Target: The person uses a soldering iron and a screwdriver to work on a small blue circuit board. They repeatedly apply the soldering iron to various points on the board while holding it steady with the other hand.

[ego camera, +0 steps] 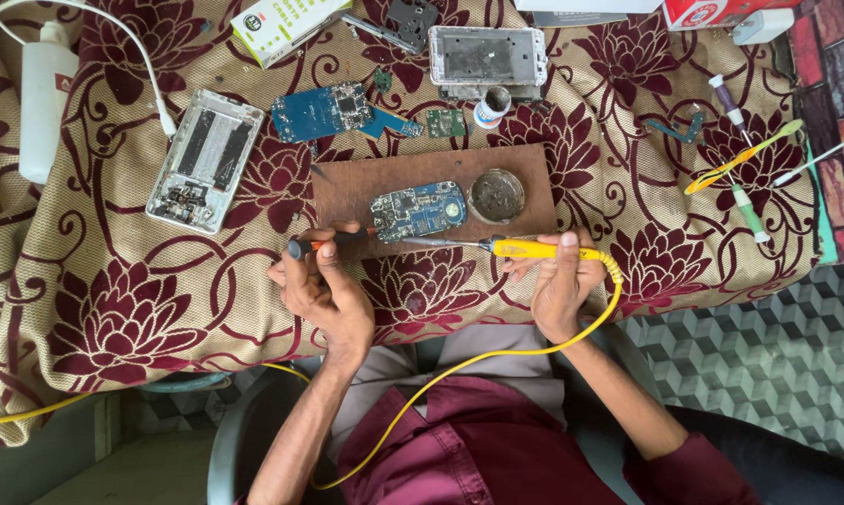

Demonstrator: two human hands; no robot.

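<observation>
While the bench (85,309) lies under a beige cloth with maroon flowers, a brown wooden board (347,192) sits at its middle and carries the work. On the board rest one blue circuit board (418,209) and one round dark tin (496,194). The right hand (560,281) has its fingers clamped on a yellow soldering iron (534,249), tip laid just at the circuit board's lower edge; its yellow cord loops down to the lap. The left hand (321,285) has fingers closed on a slim black-and-orange tool (333,241), point toward the board's left edge.

Judged progress: the phones are already opened and stripped; soldering on the circuit board appears under way, reassembly not yet done.

Count: two open phone housings (205,159) (487,58), one larger blue board (333,110), one small green board (445,122), one white bottle (46,98), one small pot (490,106), several brushes and drivers (744,159) at right.
</observation>
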